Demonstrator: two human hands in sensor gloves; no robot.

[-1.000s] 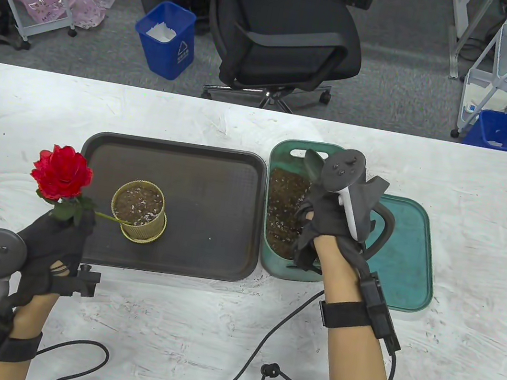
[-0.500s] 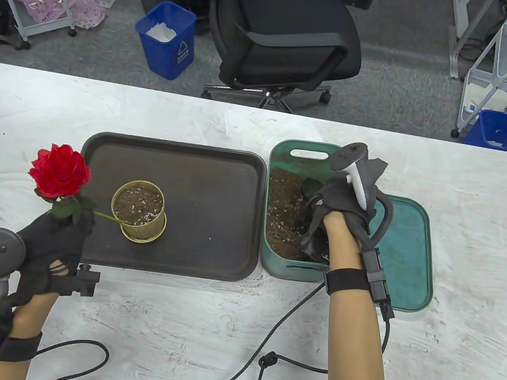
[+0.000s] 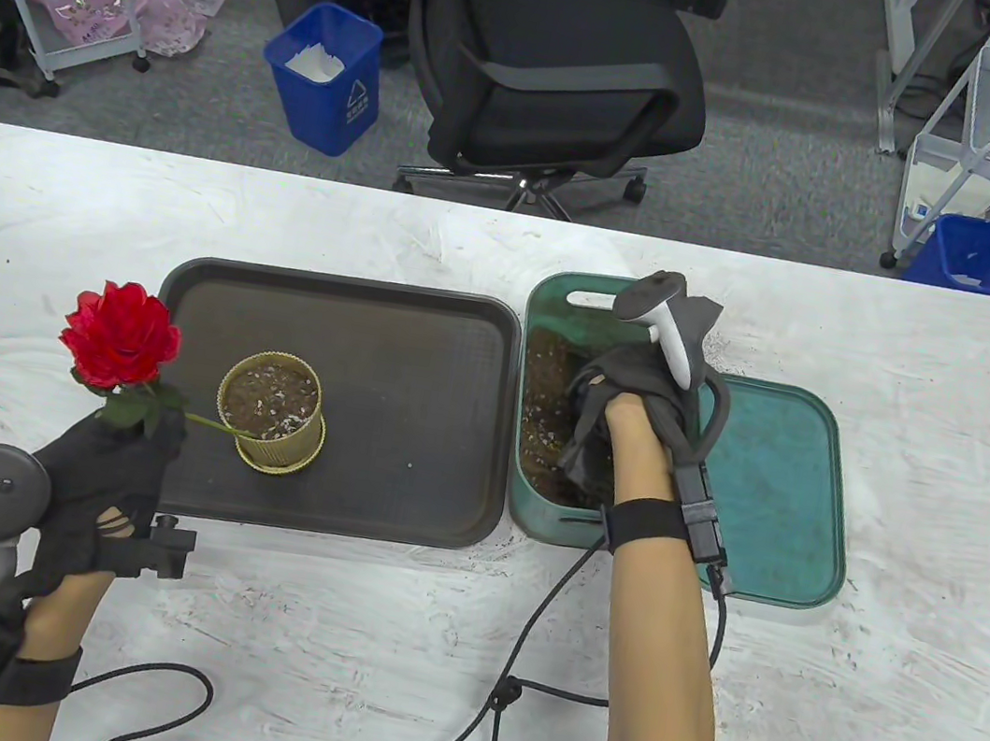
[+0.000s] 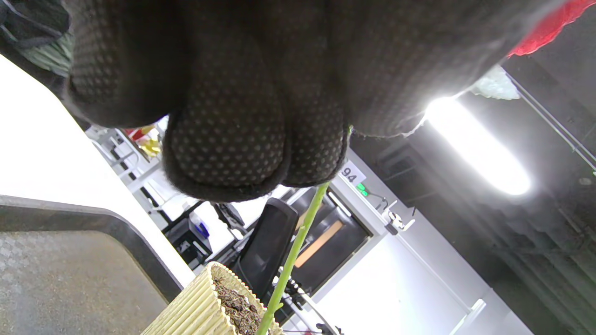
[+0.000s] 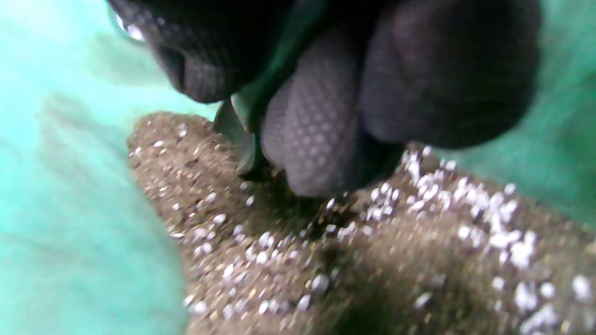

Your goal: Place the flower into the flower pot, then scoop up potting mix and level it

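The left hand (image 3: 111,458) pinches the stem of the flower (image 3: 121,336), whose foot stands in the flower pot (image 3: 270,413) on the dark tray (image 3: 413,404). The right hand (image 3: 630,412) curls round a scoop (image 5: 237,135) low in the potting mix (image 3: 552,399) of the green tub (image 3: 565,292). Best to load the scoop modestly, carry it level leftward, and hold the stem upright.

From high above we look steeply down on the white table (image 3: 375,635), with the floor and an office chair (image 3: 555,68) beyond its far edge. Our left wrist camera sits low beneath the left hand (image 4: 260,93), tilted upward across the ribbed flower pot (image 4: 205,307) toward the ceiling lights; the table view shares that pot (image 3: 270,411). Our right wrist camera hangs very close over the potting mix (image 5: 326,260) inside the green bin (image 5: 70,209), blurred, probably facing down; the table view shows the same bin (image 3: 565,292).
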